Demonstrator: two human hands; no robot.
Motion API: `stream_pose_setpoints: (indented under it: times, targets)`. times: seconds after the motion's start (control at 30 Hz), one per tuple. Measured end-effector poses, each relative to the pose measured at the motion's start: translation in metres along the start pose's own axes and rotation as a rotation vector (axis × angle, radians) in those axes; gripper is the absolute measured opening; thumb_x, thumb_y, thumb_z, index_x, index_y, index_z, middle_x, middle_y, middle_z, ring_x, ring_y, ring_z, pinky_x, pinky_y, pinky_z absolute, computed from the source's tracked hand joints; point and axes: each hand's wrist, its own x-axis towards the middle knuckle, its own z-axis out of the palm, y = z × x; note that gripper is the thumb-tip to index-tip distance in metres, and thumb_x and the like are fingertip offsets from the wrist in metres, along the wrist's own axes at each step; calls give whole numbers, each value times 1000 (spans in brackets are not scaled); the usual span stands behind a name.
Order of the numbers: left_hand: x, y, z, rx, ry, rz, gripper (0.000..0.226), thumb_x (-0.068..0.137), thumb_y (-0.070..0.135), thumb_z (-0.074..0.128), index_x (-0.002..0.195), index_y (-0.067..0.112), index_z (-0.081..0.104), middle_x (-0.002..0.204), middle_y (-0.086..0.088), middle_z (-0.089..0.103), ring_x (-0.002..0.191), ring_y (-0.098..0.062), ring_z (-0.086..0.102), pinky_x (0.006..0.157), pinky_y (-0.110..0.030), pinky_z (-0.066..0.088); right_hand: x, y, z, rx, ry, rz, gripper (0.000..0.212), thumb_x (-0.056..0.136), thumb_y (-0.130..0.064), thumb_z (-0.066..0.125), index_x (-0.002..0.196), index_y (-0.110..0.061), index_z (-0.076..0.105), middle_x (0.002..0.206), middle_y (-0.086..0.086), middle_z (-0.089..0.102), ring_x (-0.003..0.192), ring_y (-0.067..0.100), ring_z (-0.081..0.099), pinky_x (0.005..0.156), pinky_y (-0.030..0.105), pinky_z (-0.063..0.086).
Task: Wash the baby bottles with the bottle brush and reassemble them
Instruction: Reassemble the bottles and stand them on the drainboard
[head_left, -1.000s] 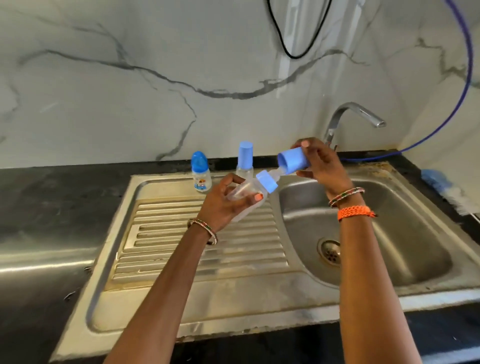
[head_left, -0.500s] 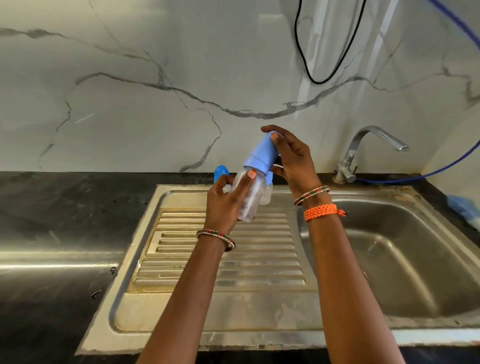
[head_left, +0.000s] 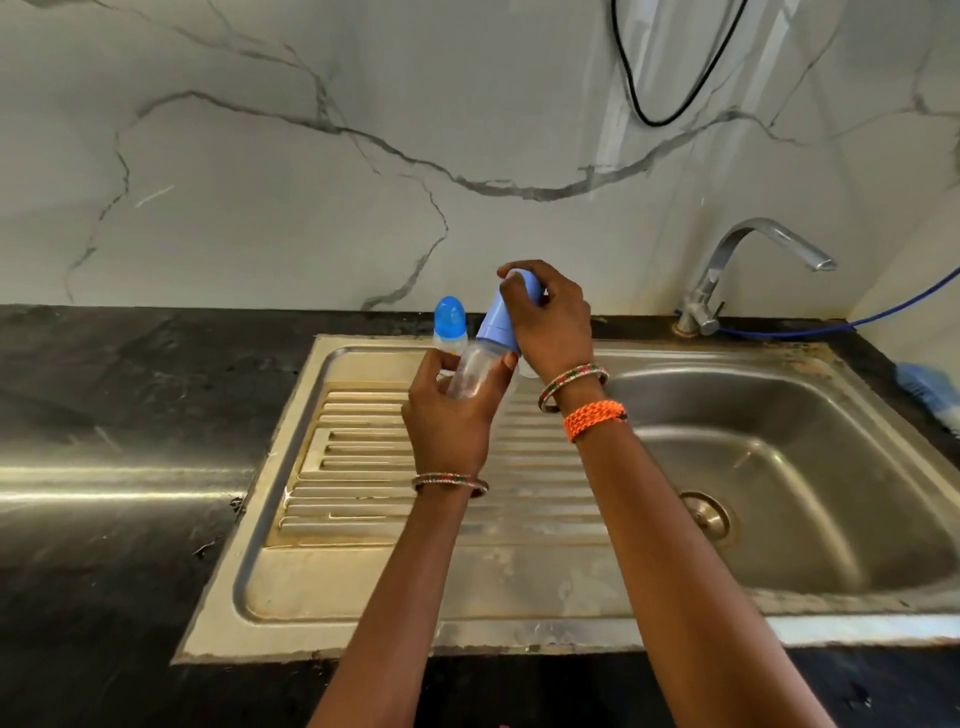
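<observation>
While the clear bottle (head_left: 470, 375) is gripped by the curled fingers of the left hand (head_left: 451, 415) over the drainboard (head_left: 363, 467), its blue cap (head_left: 506, 314) is clasped from above by the right hand (head_left: 550, 319). Just beyond the left fingertips, a second capped bottle (head_left: 450, 325) is seen upright.

Bright, even daylight. Strong glare streak on the dark counter (head_left: 114, 493) at left, soft reflections on the marble wall (head_left: 311, 182). Shadows weak. Wide-angle bending at edges; slight blur towards the right corner, centre fairly sharp.
</observation>
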Motion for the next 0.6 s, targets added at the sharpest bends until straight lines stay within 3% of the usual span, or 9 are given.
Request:
stream_pose_setpoints:
  times: [0.1,0.17,0.23,0.37,0.43,0.47,0.53,0.6]
  targets:
    - [7,-20,-7,94,59,97,44,68,44,81,84,17,50,71,3,60,58,-7,54,52,-16,40,-2,3,14,-23,-119,39,19,89,-25,60,108,-23,62,96,-9,62,89,10,61,88,35,52]
    - [23,-35,-14,115,67,128,49,66,47,80,90,19,48,82,5,59,71,-14,57,62,-28,46,7,0,27,-70,-321,76,55,84,-29,69,132,-22,44,109,-3,54,97,14,57,87,34,52]
    - [46,-49,-23,204,22,138,63,62,56,77,102,15,50,95,4,54,86,-21,52,72,-35,43,19,1,44,-146,-487,121,86,78,-28,76,144,-20,22,123,4,47,107,20,53,88,37,50]
    - [96,-89,-50,548,-156,54,105,51,74,55,130,6,45,126,-10,50,118,-29,43,98,-41,34,45,17,94,-196,-484,40,85,73,-25,80,139,-16,28,130,14,52,113,30,54,86,32,45]
    - [119,-114,-67,621,-169,19,89,67,56,65,133,1,44,132,-18,49,124,-35,42,103,-41,29,58,27,121,-213,-450,-12,81,75,-21,78,139,-15,29,123,15,56,107,31,57,85,35,47]
    - [130,-125,-74,612,-165,3,70,75,32,71,131,-1,46,130,-20,51,122,-38,44,103,-40,30,65,33,135,-233,-456,-36,80,76,-19,77,140,-15,28,121,14,57,105,31,58,84,36,48]
    - [145,-142,-86,552,-151,-15,47,77,-7,63,123,-4,52,122,-20,56,115,-38,51,100,-40,37,74,46,157,-274,-475,-69,79,79,-17,74,141,-17,26,120,14,57,104,32,59,84,38,50]
    - [155,-152,-87,506,-140,-64,41,77,-16,54,116,-3,57,116,-18,60,108,-34,56,93,-38,43,83,60,175,-320,-498,-95,78,80,-17,71,142,-20,25,121,15,57,105,33,59,84,41,51]
